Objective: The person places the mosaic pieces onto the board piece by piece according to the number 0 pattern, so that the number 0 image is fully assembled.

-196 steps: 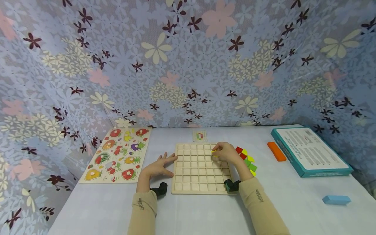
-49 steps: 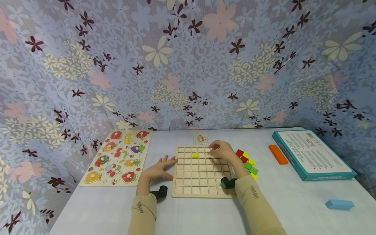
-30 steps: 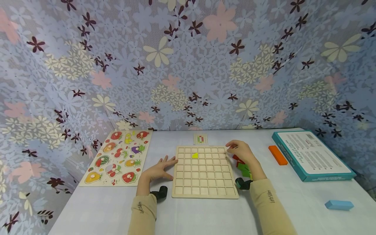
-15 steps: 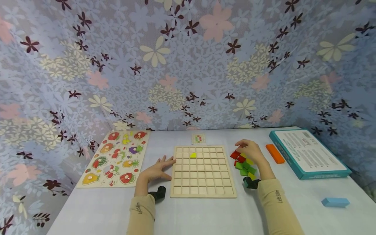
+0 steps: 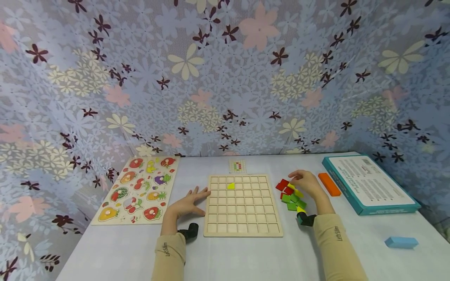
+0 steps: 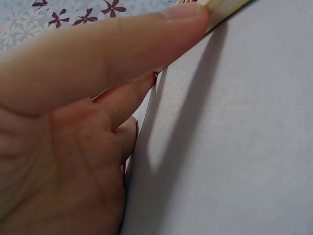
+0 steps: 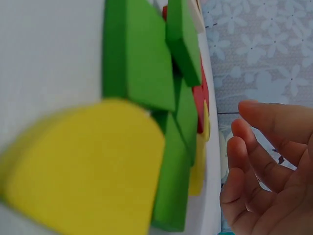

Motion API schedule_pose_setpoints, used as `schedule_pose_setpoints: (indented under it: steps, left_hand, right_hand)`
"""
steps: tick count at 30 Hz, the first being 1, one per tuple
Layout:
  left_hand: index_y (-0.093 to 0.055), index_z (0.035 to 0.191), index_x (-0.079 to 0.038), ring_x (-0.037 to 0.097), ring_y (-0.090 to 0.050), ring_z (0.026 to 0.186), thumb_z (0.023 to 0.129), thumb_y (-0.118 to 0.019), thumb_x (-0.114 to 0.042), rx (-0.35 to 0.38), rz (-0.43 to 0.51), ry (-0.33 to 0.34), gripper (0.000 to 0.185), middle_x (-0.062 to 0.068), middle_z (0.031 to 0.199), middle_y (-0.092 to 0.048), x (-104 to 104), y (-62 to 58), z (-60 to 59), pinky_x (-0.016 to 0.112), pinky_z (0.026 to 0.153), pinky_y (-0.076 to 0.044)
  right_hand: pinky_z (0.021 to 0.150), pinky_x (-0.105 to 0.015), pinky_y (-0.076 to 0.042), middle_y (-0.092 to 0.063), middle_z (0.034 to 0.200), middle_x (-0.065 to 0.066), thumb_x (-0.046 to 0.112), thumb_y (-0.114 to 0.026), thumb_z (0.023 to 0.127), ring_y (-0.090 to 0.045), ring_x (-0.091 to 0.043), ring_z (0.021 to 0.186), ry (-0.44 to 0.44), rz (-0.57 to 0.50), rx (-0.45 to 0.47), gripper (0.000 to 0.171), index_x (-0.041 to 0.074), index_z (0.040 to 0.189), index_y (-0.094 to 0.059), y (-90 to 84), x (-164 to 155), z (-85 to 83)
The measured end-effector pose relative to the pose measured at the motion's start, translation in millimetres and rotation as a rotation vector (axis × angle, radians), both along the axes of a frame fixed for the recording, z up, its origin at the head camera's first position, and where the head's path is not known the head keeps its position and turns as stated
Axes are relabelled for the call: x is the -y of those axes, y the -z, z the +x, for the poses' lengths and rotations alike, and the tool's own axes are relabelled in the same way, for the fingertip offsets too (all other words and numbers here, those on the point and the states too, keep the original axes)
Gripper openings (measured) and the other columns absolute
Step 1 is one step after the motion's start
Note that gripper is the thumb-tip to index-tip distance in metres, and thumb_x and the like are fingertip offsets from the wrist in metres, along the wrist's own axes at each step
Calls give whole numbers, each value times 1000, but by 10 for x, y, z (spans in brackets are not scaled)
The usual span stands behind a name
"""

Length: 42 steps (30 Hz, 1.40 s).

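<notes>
**Right hand over the coloured pieces, grid board steadied on the left**

The table (image 5: 246, 257) is covered in pale cloth. At its right edge a teal box (image 5: 369, 183) is seen, its white label printed with text too small to be read. At the left edge a fruit puzzle (image 5: 138, 189) is laid flat. In the middle the wooden grid board (image 5: 242, 218) is found, one yellow piece (image 5: 231, 185) seated in its second row. An orange block (image 5: 329, 184) lies beside the box, a blue block (image 5: 401, 242) near the right front corner, and a small pattern card (image 5: 237, 166) behind the board.

The left hand (image 5: 188, 202) is laid flat, fingers spread, against the board's left edge. The right hand (image 5: 307, 183) is hovered over the heap of coloured pieces (image 5: 291, 197) just right of the board, fingers loosely curled, nothing held.

Risk is judged here: the pieces are piled and overlapping, so neighbours could be scattered or a second piece dragged along when one is picked. The board could be shifted if the left hand is lifted.

"Let's Slim" is read on both sleeves.
</notes>
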<state>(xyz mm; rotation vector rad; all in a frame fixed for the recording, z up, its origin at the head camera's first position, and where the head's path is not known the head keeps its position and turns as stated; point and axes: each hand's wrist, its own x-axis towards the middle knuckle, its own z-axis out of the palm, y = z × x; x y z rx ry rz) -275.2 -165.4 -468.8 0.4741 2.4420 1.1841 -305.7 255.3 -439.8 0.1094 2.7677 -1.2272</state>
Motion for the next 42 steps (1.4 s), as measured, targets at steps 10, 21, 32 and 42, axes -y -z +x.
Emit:
schedule_pose_setpoints:
  steps: [10,21,32,42]
  left_hand:
    - [-41,141,-16,36,12,139,69,-77,-10,2,0,-7,81,4,153,-19,-1,-8,7,60,109,6]
    - [-41,141,-16,37,13,139,69,-78,-9,17,16,-9,81,4,153,-18,-4,-9,5,61,108,6]
    - [-41,141,-17,36,13,139,69,-77,-9,25,10,-22,81,1,153,-18,-5,-32,16,59,109,8]
    - [-41,141,-17,35,12,139,68,-77,-9,20,6,-19,81,2,153,-18,-4,-29,23,59,109,7]
  right_hand:
    - [85,-44,-47,-56,107,-23,7,-58,87,-50,-32,93,-18,12,60,30,-3,115,-56,72,-53,-48]
    - [87,-48,-46,-53,112,-25,9,-62,83,-49,-35,96,-34,28,101,32,-1,113,-58,27,-60,-41]
    - [85,-48,-45,-52,112,-24,5,-61,82,-47,-35,96,-45,75,101,34,1,116,-57,43,-20,-79]
    - [80,-43,-47,-52,109,-22,1,-61,80,-47,-33,93,-53,76,48,34,1,115,-58,88,-23,-122]
